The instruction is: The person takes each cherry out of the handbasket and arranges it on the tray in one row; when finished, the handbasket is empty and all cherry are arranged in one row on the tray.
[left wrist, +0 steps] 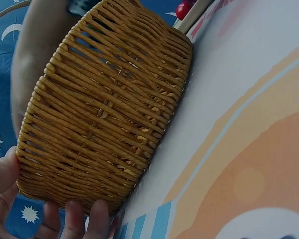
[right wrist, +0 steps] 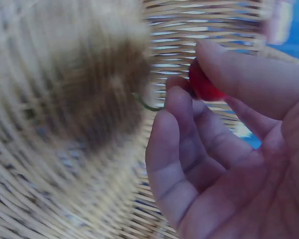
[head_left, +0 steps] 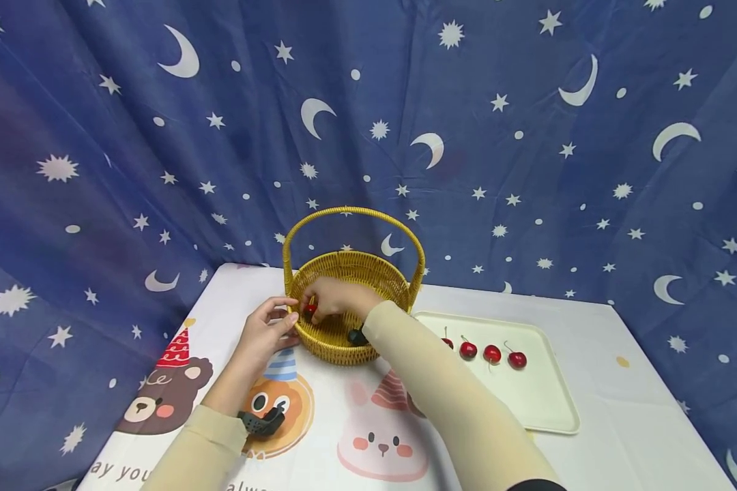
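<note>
A yellow wicker basket [head_left: 350, 354] with a tall arched handle stands on the table. My right hand [head_left: 338, 298] reaches down inside it and pinches a red cherry [right wrist: 205, 84] between thumb and fingers, close to the woven wall. A green stem [right wrist: 149, 105] sticks out past the fingertips in the right wrist view. My left hand [head_left: 273, 326] grips the basket's left rim, thumb at the top edge and fingers along the outer side, as the left wrist view [left wrist: 97, 219] shows of the fingers.
A cream tray [head_left: 553, 402] lies right of the basket, partly behind my right sleeve. Several cherries [head_left: 492, 354] with stems sit on it in a row. The white tablecloth [head_left: 614, 409] has cartoon animals, and a blue curtain [head_left: 503, 170] with moons and stars hangs behind.
</note>
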Demonstrator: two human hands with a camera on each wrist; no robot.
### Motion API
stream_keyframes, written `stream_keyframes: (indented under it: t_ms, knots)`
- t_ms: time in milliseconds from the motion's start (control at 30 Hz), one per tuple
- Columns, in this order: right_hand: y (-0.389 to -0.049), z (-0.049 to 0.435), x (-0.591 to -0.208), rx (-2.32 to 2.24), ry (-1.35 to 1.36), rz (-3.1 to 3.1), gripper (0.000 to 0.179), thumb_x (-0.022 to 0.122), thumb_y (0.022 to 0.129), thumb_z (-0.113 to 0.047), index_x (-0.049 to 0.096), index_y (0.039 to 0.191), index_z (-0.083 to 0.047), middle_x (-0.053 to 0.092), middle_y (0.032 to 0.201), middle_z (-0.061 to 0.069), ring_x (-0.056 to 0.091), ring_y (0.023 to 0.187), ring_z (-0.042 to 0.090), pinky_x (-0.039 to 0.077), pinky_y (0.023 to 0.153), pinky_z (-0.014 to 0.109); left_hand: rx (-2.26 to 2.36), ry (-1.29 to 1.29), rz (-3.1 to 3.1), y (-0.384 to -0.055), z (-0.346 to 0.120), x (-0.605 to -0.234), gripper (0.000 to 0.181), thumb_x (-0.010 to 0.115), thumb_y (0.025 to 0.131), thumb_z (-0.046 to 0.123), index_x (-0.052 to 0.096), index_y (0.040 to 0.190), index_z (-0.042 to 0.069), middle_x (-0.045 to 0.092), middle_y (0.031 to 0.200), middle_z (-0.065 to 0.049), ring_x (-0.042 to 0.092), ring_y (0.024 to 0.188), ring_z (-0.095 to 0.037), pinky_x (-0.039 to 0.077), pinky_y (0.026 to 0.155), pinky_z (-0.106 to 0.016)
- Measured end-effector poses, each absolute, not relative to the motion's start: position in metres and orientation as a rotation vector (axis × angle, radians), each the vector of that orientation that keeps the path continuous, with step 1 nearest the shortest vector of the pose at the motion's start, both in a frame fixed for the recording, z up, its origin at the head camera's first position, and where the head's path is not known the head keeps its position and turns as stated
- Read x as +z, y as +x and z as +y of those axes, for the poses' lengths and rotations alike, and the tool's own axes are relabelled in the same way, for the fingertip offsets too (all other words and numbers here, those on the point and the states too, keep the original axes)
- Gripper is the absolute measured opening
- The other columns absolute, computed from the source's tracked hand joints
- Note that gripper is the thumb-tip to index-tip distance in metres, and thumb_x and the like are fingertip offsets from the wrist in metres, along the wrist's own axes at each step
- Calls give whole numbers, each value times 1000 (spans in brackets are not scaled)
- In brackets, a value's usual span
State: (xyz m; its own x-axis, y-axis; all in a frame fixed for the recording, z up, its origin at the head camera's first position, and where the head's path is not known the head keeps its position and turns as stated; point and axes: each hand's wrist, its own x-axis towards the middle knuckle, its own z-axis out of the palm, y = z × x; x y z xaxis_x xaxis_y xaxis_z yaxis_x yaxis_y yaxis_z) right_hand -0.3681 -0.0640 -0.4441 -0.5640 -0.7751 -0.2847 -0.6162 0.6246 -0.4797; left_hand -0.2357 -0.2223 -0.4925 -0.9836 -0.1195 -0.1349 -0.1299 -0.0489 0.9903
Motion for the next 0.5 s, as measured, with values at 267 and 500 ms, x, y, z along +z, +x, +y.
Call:
stream_keyframes:
  t_ms: [267,500]
  knots:
    - [-354,-39,-386,-707,-1120,2442,31,83,96,-13,74,125,-14,74,106,3,66,93,16,57,81,26,2238,-305,2158,-236,-219,-488,38,63,109,10,57,146,7,46,121,-9,66,91,-18,68,85,-40]
    - [-309,22,-349,-863,-1201,2481,31,85,96,-24,75,125,-19,75,107,-6,68,96,15,59,85,30,2200,-303,2187,-236,-221,-489,40,62,110,10,54,149,6,46,122,-9,68,91,-14,68,85,-39]
